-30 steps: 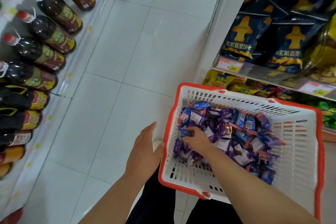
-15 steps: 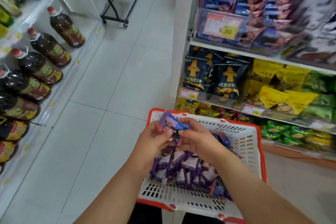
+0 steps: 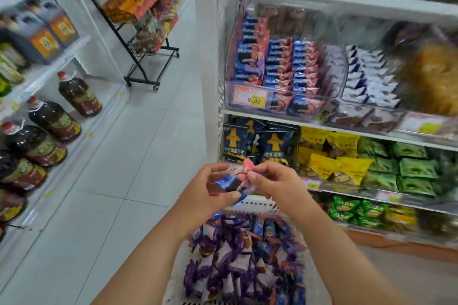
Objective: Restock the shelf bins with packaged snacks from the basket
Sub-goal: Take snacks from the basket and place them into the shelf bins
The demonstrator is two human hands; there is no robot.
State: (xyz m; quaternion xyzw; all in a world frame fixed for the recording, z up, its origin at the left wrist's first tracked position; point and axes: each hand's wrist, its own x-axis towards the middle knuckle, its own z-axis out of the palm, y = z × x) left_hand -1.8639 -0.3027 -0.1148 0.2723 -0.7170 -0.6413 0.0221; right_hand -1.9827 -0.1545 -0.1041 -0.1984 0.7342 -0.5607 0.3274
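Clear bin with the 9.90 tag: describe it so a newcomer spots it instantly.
Start at the white shelf unit on the right, at the shelf above the dark blue bags. The clear bin sits at its left end, beside the upright. It alone holds rows of blue-and-pink packets behind a red-and-yellow 9.90 tag.

The snack packets (image 3: 238, 265) in the near basket (image 3: 257, 204) were glossy film; the basket itself looked like white slotted plastic. The bin (image 3: 285, 104) on the right shelf was clear plastic, the floor (image 3: 138, 156) smooth tile, faintly shiny.
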